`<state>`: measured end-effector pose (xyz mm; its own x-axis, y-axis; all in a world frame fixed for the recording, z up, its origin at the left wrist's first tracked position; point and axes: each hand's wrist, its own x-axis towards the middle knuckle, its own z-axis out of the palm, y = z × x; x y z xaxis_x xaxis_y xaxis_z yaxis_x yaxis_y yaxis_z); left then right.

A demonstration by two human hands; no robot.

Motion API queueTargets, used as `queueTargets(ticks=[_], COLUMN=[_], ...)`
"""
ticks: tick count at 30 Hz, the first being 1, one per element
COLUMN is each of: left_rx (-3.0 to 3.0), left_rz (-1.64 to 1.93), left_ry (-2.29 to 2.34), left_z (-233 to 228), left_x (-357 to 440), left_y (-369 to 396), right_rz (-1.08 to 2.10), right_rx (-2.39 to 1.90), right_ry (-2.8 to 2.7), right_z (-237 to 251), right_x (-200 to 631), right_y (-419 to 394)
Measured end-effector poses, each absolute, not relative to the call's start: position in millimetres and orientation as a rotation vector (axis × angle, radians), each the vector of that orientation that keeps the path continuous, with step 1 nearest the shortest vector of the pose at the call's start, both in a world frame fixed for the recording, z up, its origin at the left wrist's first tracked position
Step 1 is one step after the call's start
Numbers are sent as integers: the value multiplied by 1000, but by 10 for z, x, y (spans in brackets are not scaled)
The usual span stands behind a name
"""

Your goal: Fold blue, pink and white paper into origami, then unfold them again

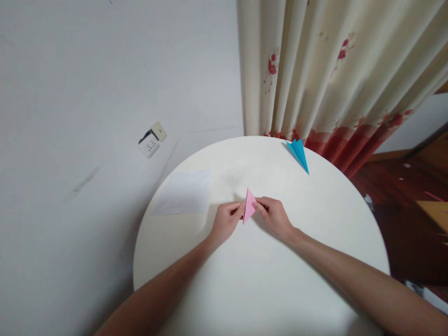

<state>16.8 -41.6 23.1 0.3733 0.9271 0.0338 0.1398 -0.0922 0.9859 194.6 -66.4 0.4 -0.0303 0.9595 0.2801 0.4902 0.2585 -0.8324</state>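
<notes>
A small piece of pink paper [249, 206], folded into a triangle, is held up over the middle of the round white table [217, 280]. My left hand [227, 218] pinches its left edge between thumb and fingers. On the other side, my right hand [274, 213] grips the right corner, thumb on the near face. The fingertips behind the paper are partly hidden. A blue paper plane [299, 155] lies at the table's far right edge, its point toward me. To the left of my hands a white sheet of paper [185, 192] rests flat.
A pale wall [87, 93] with a socket [149, 145] and a switch plate [158, 131] stands close on the left. Behind the table hangs a cream curtain [315, 70] with red flowers. Dark reddish floor [395, 196] shows at the right.
</notes>
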Motion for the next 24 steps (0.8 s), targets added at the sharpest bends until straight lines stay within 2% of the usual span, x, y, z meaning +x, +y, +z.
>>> queueTargets(ticks=[12,24], left_rx=[1612,1651], left_rz=[866,877], left_ry=[1003,1090], left_z=[166,192], left_x=[167,129], left_y=[-414,-399], right_rz=[587,769], right_rx=[-1398,-1226], right_ry=[-1840,-1760], right_z=[131,273], right_x=[1884,1867], right_y=[-746,-821])
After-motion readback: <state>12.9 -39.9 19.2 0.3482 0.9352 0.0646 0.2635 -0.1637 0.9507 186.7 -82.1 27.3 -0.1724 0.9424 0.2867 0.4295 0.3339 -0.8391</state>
